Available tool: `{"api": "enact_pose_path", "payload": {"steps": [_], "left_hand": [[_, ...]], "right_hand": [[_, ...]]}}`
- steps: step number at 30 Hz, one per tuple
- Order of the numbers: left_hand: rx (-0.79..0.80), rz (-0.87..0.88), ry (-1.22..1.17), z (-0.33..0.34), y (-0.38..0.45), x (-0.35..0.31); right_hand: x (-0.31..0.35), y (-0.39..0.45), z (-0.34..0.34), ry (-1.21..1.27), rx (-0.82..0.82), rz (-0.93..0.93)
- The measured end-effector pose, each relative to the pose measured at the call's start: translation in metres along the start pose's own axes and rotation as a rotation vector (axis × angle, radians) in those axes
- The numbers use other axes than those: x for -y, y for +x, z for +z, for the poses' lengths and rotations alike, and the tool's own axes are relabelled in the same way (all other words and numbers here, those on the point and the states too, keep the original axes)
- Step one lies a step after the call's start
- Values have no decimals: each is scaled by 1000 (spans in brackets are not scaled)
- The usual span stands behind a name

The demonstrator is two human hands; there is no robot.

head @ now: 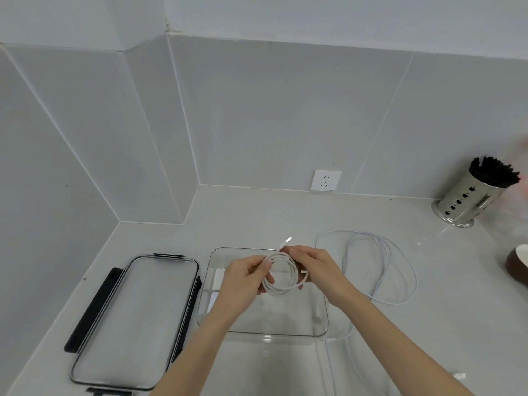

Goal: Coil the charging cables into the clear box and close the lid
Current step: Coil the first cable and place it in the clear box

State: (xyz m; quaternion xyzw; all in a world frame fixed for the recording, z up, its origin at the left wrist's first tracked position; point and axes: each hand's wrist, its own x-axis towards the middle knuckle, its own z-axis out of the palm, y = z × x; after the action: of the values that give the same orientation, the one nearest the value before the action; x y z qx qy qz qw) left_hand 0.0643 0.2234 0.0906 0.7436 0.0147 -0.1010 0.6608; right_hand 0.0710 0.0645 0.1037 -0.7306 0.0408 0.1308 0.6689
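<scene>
Coiling is well under way on one white cable [283,274]: it forms a neat ring of several turns, held between both hands above the open clear box [321,324], with one plug end sticking up past the fingers. It has not been laid in the box yet. Some small white items sit against the box's left wall; what they are cannot be told. A second cable [383,264] lies in loose loops on the bench [257,212] just right of the box, with a strand trailing toward the near edge, so it looks untouched. The lid [134,321] lies flat to the left of the box, its black clips open, so closing is the last step left.

The left hand [245,281] grips the left side of the coil, fingers curled round the turns. The right hand [317,267] pinches the upper right of the coil near the plug, thumb and fingers closed on the cable. Both forearms reach in from the near edge and meet over the box.
</scene>
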Motion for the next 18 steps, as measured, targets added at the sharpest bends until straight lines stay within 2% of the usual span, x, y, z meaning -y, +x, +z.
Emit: {"api": "enact_pose_path", "payload": {"steps": [3,8,13,15,18], "left_hand": [[-67,45,2,-3,2,0],[-120,100,-35,0,2,-3],[-177,68,-99,1,2,-2],[-145,40,-96,1,2,0],[-64,-8,-82,6,1,0]], "right_hand": [[-4,2,-8,-51,-16,10],[-8,2,-11,-231,98,105],[-10,0,-14,-147,27,156],[-10,0,-16,-157,11,160],[-10,4,-14,-16,43,136]]}}
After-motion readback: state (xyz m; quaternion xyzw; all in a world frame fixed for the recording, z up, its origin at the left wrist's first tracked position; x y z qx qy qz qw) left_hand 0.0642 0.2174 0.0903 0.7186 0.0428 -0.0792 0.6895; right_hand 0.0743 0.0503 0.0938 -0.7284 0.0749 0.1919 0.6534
